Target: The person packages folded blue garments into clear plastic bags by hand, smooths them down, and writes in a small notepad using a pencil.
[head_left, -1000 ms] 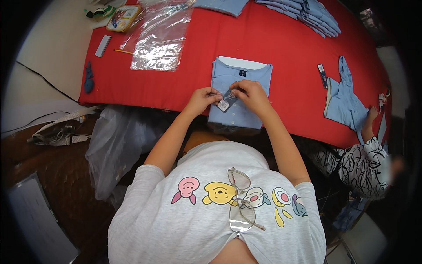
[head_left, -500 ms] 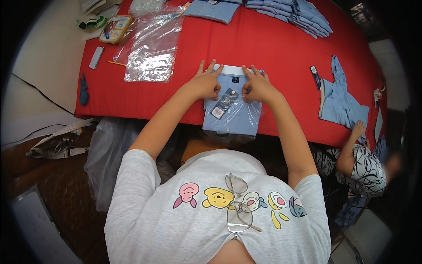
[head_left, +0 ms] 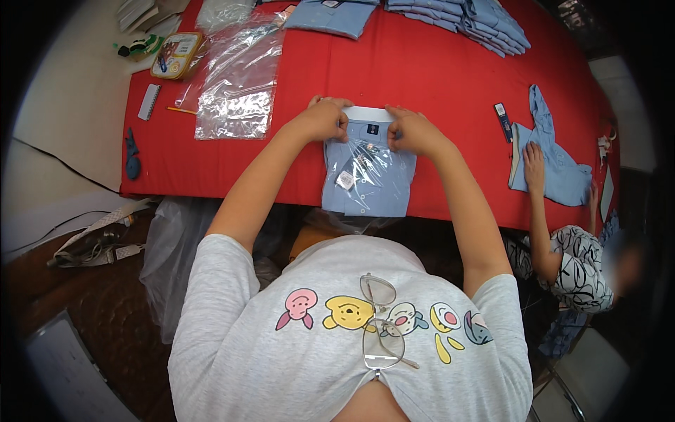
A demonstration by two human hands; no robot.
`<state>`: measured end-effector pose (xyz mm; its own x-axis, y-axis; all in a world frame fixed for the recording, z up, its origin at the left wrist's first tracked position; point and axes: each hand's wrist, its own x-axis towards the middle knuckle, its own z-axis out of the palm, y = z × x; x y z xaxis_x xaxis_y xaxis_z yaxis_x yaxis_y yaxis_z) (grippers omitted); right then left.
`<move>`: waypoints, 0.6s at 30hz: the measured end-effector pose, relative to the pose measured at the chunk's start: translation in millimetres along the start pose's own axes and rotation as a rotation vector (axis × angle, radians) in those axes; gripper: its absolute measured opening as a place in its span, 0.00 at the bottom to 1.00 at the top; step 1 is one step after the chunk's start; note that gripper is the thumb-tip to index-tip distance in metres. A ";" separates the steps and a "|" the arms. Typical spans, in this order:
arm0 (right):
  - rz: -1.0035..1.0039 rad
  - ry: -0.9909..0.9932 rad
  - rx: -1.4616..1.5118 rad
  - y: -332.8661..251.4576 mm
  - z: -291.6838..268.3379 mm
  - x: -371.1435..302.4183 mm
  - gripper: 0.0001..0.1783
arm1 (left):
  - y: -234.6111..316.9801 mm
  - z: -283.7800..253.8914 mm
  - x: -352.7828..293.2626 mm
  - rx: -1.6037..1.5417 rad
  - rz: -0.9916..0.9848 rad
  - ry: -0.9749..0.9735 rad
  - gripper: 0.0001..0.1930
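Observation:
A folded light blue shirt [head_left: 365, 197] lies in front of me at the near edge of the red table, inside a clear plastic bag [head_left: 385, 169]. A dark hang tag with a white label [head_left: 345, 180] shows through the shiny film. Along the shirt's far edge runs a white strip [head_left: 368, 114]. My left hand [head_left: 328, 121] is closed on the bag's far left corner, its fingers curled. At the far right corner my right hand [head_left: 413, 131] pinches the bag the same way. The film's exact edge under my fingers is hidden.
Clear bags [head_left: 235, 98] lie to the left, near a pencil case [head_left: 176, 55], a notepad [head_left: 149, 102] and blue scissors [head_left: 132, 158]. Stacked shirts [head_left: 485, 24] stand at the back. At right, a co-worker's hand [head_left: 534, 169] rests on another blue shirt [head_left: 559, 172].
My fingers, spread over the far edge before, are now curled in at the bag's corners. The film lies differently over the hang tag. The co-worker's hand has moved up onto their shirt.

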<state>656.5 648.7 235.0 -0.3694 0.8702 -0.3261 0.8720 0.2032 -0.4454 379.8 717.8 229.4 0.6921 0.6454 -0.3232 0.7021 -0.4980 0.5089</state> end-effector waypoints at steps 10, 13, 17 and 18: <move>0.010 0.458 0.417 11.8 61.5 -99.4 0.09 | -10.0 27.0 -12.2 -0.127 0.106 0.082 0.10; -0.090 0.425 0.233 17.9 42.0 -88.5 0.08 | -10.9 29.1 -15.7 -0.202 0.145 0.050 0.09; -0.052 0.234 0.258 13.0 4.2 -69.4 0.10 | -9.9 32.3 -16.6 -0.273 0.187 0.058 0.09; -0.067 0.197 0.245 13.8 -2.5 -63.5 0.09 | -11.5 33.5 -17.8 -0.265 0.200 0.078 0.09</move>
<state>692.8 597.3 251.7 -0.3333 0.9335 -0.1323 0.7359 0.1698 -0.6555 365.0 692.7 202.6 0.7894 0.5979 -0.1390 0.4786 -0.4577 0.7493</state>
